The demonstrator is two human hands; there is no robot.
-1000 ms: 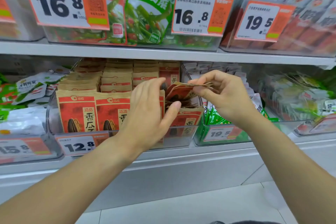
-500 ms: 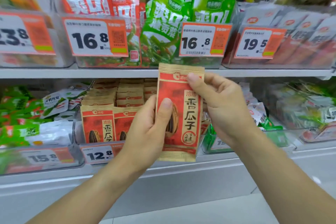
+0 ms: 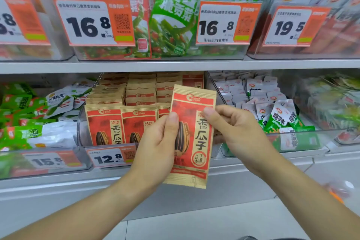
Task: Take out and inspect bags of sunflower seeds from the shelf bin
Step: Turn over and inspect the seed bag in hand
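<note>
I see one bag of sunflower seeds [image 3: 191,134] held upright at the middle of the frame, its printed red and tan front facing me, out in front of the shelf bin [image 3: 81,132]. My left hand [image 3: 157,142] has its grip on the bag's left edge, thumb pressed flat on the front and fingers behind. My right hand [image 3: 236,132] pinches the right edge near the upper half, thumb on the front, fingers curled behind. Both grips are grasping the bag. Behind it, the clear bin holds rows of matching bags [image 3: 124,115] standing upright, with a 12.8 price tag [image 3: 111,158] on its front. To the right of centre a neighbouring bin holds white and green packets [image 3: 278,117]. On the upper shelf, green snack bags [image 3: 175,15] stand behind 16.8 tags [image 3: 224,23], and a 19.5 tag [image 3: 290,27] sits at the upper right.
</note>
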